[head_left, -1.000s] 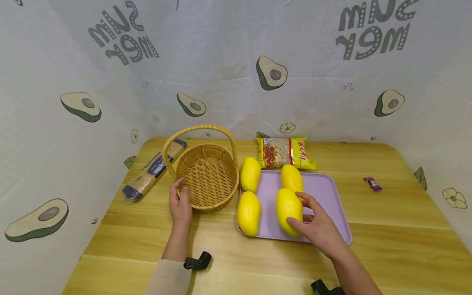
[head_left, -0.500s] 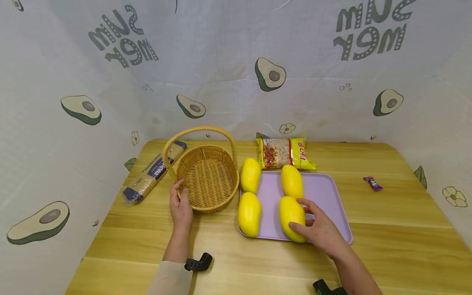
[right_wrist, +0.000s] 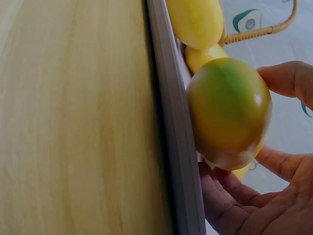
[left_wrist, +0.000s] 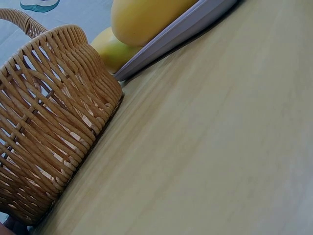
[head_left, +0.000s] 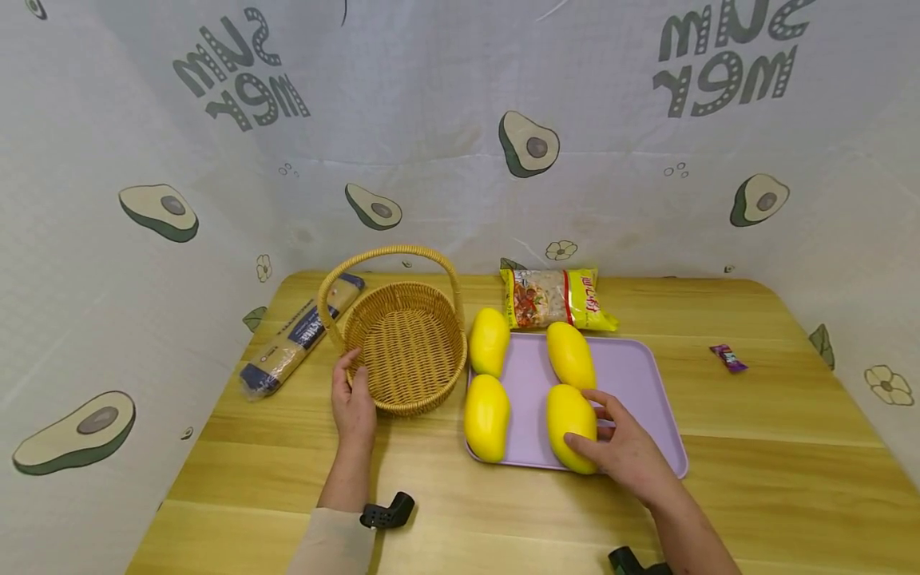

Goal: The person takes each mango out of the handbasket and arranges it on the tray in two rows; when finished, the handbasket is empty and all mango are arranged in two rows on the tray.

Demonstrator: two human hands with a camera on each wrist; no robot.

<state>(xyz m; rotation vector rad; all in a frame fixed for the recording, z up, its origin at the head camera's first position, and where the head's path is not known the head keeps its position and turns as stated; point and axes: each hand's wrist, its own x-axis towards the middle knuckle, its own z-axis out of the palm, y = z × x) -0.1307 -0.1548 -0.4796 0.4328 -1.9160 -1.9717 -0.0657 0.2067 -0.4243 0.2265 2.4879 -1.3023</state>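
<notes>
My right hand (head_left: pixel 624 446) grips a yellow mango (head_left: pixel 570 427) at the near edge of the lilac tray (head_left: pixel 632 375), thumb on one side and fingers on the other. In the right wrist view that mango (right_wrist: pixel 229 112) shows a green patch at its end. Behind it lies a second mango (head_left: pixel 571 355), and two more mangoes (head_left: pixel 486 418) line the tray's left side. My left hand (head_left: pixel 352 407) holds the near left rim of a wicker basket (head_left: pixel 406 351), its thumb at the rim. The basket has a tall arched handle and nothing inside.
Left of the basket lies a long packet of pasta (head_left: pixel 298 335). A yellow food bag (head_left: pixel 553 299) sits behind the tray, against the curtain (head_left: pixel 446 192). On the right is a small purple wrapped candy (head_left: pixel 729 358) on the wooden table (head_left: pixel 776 447).
The right hand has moved the gripped mango toward the person and slightly right, down to the tray's near edge. The left hand and the basket keep their places.
</notes>
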